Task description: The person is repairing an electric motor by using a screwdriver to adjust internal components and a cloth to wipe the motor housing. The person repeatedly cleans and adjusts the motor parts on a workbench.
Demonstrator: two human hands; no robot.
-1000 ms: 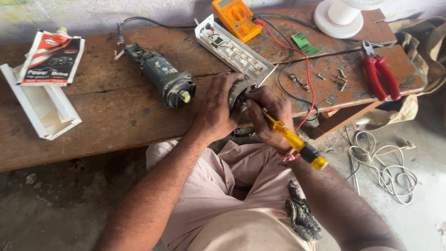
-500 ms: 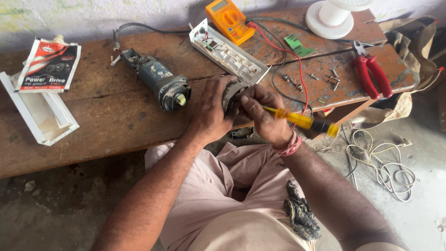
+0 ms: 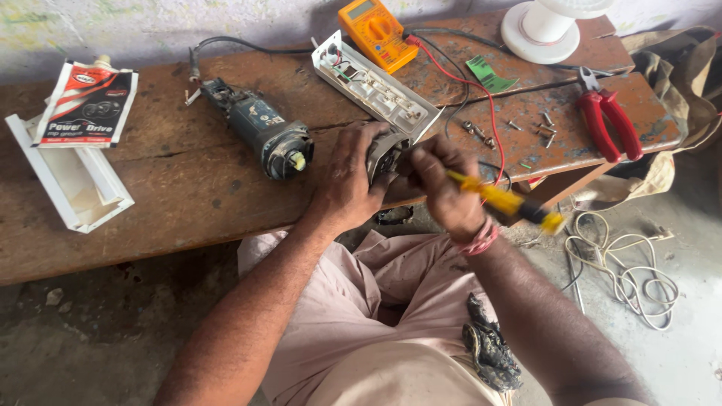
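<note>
My left hand point(image 3: 350, 180) grips a grey metal gear housing point(image 3: 386, 156) at the front edge of the wooden bench point(image 3: 173, 203). My right hand point(image 3: 444, 184) is closed around a yellow-handled screwdriver point(image 3: 508, 201), whose tip points into the housing while the handle sticks out to the right, blurred. The blue-grey motor body of an angle grinder point(image 3: 263, 131) lies on the bench just left of my left hand, its shaft end facing me.
A white power strip point(image 3: 376, 86), an orange multimeter point(image 3: 376, 28) with red and black leads, red pliers point(image 3: 609, 120), loose screws point(image 3: 526, 131) and a white spool point(image 3: 545, 26) lie on the bench. A white box point(image 3: 71, 180) and packet point(image 3: 86, 105) sit left. White cable point(image 3: 624, 263) lies on the floor.
My right hand has swung the screwdriver handle from low to level and down again while the tip stays at the housing. The left hand keeps its grip.
</note>
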